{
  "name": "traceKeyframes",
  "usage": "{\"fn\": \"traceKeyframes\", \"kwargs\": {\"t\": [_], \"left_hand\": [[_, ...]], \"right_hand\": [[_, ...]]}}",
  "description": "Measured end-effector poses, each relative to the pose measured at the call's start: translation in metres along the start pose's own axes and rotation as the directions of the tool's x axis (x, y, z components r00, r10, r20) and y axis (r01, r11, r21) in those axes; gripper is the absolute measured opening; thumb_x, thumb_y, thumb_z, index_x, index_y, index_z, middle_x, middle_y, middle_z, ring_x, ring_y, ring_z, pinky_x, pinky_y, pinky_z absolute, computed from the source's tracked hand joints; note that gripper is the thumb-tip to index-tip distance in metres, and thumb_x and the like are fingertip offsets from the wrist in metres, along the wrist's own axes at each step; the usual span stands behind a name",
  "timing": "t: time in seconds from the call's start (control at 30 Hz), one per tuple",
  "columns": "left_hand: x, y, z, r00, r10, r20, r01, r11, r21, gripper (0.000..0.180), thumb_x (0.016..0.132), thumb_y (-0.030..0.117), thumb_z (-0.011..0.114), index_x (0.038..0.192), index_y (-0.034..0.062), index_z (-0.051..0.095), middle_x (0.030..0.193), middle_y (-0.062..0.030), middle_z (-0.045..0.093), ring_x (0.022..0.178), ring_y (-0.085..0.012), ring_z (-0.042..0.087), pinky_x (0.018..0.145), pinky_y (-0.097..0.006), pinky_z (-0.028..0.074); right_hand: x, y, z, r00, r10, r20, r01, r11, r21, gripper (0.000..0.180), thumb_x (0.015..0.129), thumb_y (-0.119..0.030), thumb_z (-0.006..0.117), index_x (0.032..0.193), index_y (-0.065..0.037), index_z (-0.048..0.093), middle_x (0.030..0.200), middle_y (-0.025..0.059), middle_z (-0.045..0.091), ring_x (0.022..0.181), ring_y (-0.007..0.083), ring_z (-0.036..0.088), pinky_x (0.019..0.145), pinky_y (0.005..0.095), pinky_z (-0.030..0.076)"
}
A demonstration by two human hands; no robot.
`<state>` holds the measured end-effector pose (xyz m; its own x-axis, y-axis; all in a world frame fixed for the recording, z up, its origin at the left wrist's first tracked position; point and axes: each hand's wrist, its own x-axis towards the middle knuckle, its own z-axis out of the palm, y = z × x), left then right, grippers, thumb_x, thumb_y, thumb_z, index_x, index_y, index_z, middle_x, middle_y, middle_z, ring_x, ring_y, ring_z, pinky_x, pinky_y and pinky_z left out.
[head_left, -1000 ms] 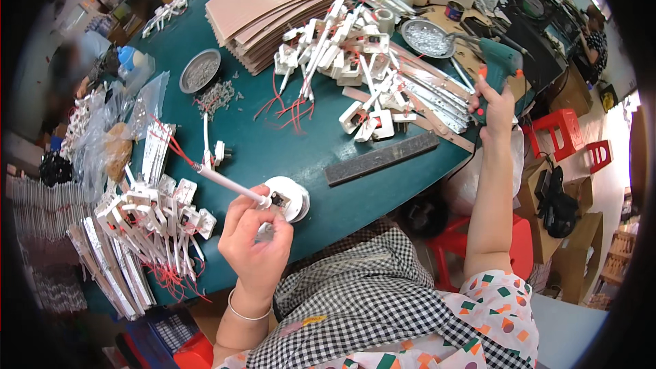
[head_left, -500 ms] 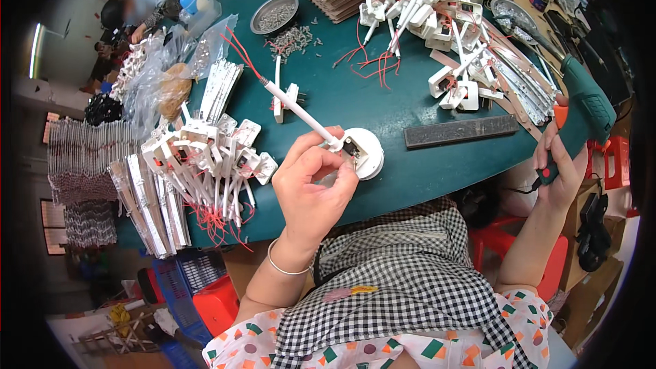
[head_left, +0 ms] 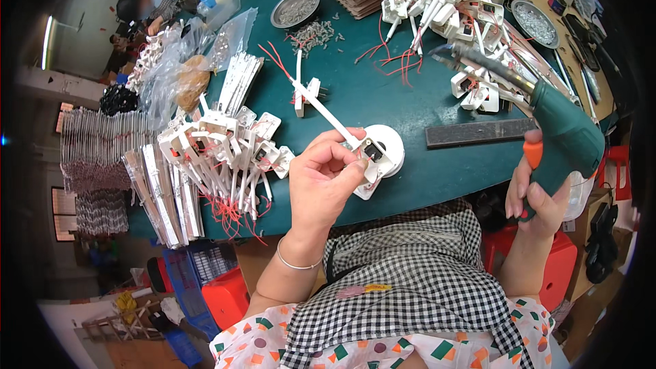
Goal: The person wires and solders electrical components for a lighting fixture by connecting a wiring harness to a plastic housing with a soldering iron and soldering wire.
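Head view shows the left hand [head_left: 324,181] with fingers [head_left: 342,164] pinched shut on a white plastic part with a long arm [head_left: 342,126], held over a round white base [head_left: 389,147] on the green table [head_left: 410,106]. To the right, the right hand [head_left: 540,195] grips a green power screwdriver [head_left: 557,126], its tip above a dark flat bar [head_left: 478,133]. Heaps of finished white parts with red wires [head_left: 225,154] crowd the left, more [head_left: 465,20] lie beyond.

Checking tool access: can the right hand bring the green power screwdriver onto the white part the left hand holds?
Probably yes. The right hand grips the green power screwdriver; only bare table lies between it and the white part.
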<state>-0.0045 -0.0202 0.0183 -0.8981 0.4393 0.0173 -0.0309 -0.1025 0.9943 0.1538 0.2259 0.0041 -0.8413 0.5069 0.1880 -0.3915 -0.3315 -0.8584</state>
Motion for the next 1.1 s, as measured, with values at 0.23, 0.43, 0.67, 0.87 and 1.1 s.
{"fn": "traceKeyframes", "kwargs": {"t": [0.23, 0.43, 0.67, 0.87, 1.1], "left_hand": [[-0.002, -0.001, 0.002, 0.999, 0.050, -0.011, -0.049, 0.996, 0.071, 0.007, 0.080, -0.009, 0.066, 0.076, -0.0039, 0.064, 0.120, -0.0209, 0.060, 0.096, -0.0183, 0.065, 0.086, -0.031, 0.053], [-0.005, 0.001, 0.007, 0.997, 0.060, -0.040, -0.054, 0.990, 0.126, 0.007, 0.080, -0.012, 0.064, 0.075, -0.0061, 0.062, 0.121, -0.0190, 0.058, 0.081, -0.0138, 0.066, 0.069, -0.024, 0.058], [-0.005, 0.000, 0.008, 0.996, 0.083, -0.041, -0.074, 0.978, 0.196, 0.006, 0.079, -0.013, 0.063, 0.076, -0.0078, 0.063, 0.121, -0.0169, 0.057, 0.078, -0.0124, 0.066, 0.067, -0.023, 0.058], [-0.006, -0.003, 0.008, 0.995, 0.089, -0.045, -0.077, 0.972, 0.223, 0.007, 0.079, -0.013, 0.063, 0.075, -0.0079, 0.063, 0.120, -0.0159, 0.058, 0.075, -0.0108, 0.065, 0.064, -0.021, 0.057], [-0.005, -0.003, 0.010, 0.994, 0.101, -0.048, -0.087, 0.968, 0.235, 0.007, 0.079, -0.013, 0.063, 0.074, -0.0077, 0.062, 0.120, -0.0150, 0.058, 0.072, -0.0101, 0.065, 0.063, -0.021, 0.056]], "right_hand": [[-0.035, -0.005, -0.010, 0.988, 0.151, -0.019, -0.149, 0.987, 0.059, 0.080, 0.069, -0.011, 0.083, 0.128, 0.015, 0.036, 0.094, 0.0238, 0.058, 0.046, 0.0163, 0.054, 0.037, 0.0264, 0.048], [-0.051, -0.010, 0.001, 0.948, 0.289, -0.133, -0.283, 0.957, 0.064, 0.083, 0.059, -0.009, 0.088, 0.125, 0.013, 0.044, 0.110, 0.0289, 0.060, 0.049, 0.0185, 0.056, 0.037, 0.0259, 0.047], [-0.054, -0.008, -0.003, 0.941, 0.337, -0.040, -0.335, 0.940, 0.060, 0.081, 0.058, -0.004, 0.087, 0.126, 0.012, 0.047, 0.112, 0.0299, 0.061, 0.054, 0.0191, 0.058, 0.041, 0.0255, 0.050], [-0.051, -0.010, 0.004, 0.930, 0.365, -0.048, -0.364, 0.931, 0.039, 0.077, 0.060, -0.002, 0.085, 0.126, 0.012, 0.047, 0.115, 0.0291, 0.061, 0.059, 0.0188, 0.059, 0.043, 0.0258, 0.051], [-0.049, -0.011, 0.010, 0.930, 0.360, -0.070, -0.359, 0.933, 0.031, 0.078, 0.061, -0.003, 0.085, 0.127, 0.012, 0.046, 0.114, 0.0276, 0.061, 0.061, 0.0180, 0.060, 0.044, 0.0258, 0.052]]}}
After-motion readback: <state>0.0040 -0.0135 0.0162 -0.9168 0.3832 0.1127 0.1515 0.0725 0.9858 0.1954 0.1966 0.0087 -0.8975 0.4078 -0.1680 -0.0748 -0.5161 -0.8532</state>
